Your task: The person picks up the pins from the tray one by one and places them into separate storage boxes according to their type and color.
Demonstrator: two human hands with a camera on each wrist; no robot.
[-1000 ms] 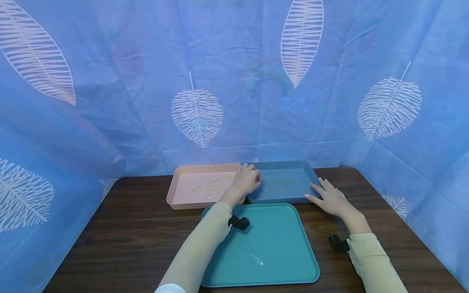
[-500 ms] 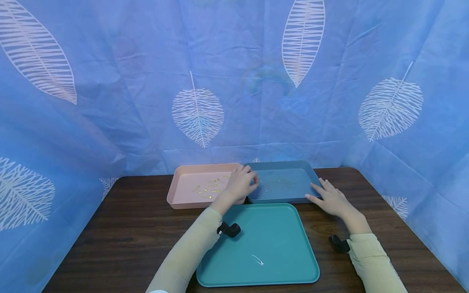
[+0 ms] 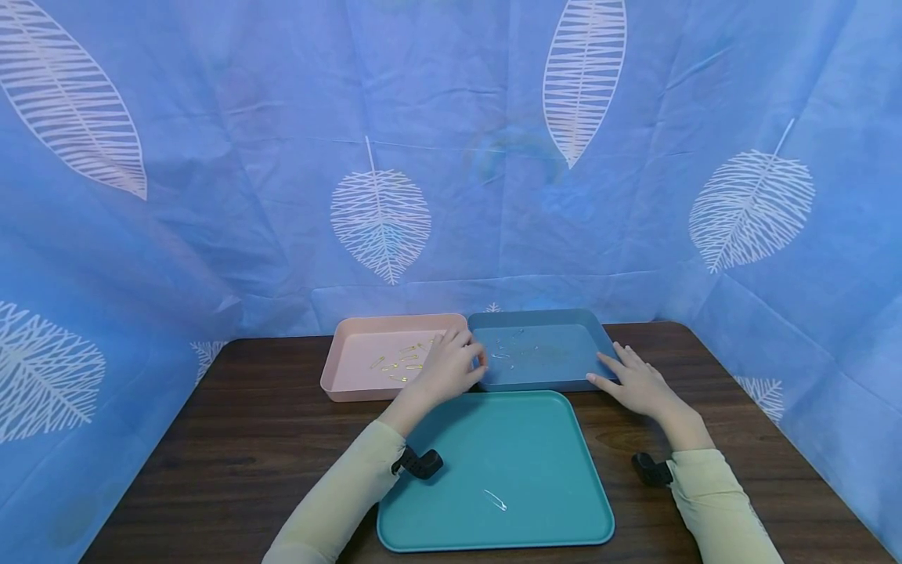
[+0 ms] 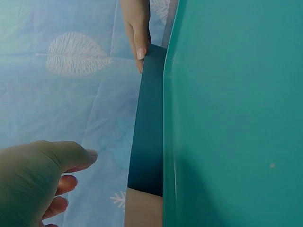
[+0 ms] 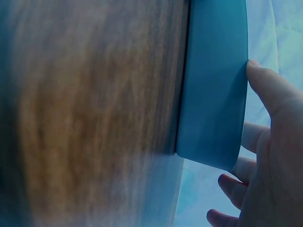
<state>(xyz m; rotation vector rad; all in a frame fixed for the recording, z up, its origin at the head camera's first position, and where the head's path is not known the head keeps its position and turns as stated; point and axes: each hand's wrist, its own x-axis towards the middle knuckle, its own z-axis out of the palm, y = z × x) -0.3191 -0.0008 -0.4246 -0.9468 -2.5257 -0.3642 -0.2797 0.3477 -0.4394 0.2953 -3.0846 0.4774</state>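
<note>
My left hand (image 3: 451, 366) hovers where the pink tray (image 3: 355, 394) meets the blue tray (image 3: 546, 385). Its fingers are loosely curled, and in the left wrist view a gap shows between thumb (image 4: 75, 155) and fingers with nothing in it. Gold safety pins (image 3: 409, 358) lie in the pink tray, partly hidden by this hand. Several small silver pins (image 3: 502, 356) are scattered in the blue tray. My right hand (image 3: 640, 384), fingers spread, rests at the blue tray's right front corner, thumb tip on its rim in the right wrist view. One silver safety pin (image 3: 496, 501) lies on the teal tray (image 3: 535, 446).
The dark wooden table (image 3: 211, 454) carries all three trays, the pink and blue ones side by side behind the teal one. A blue curtain (image 3: 451, 235) with white leaf prints hangs behind and along both sides. Black wrist cameras (image 3: 417, 463) sit on both sleeves.
My left hand has drawn back leftward and toward me, from the blue tray's left edge to over the pink tray's right side. The right hand has stayed put.
</note>
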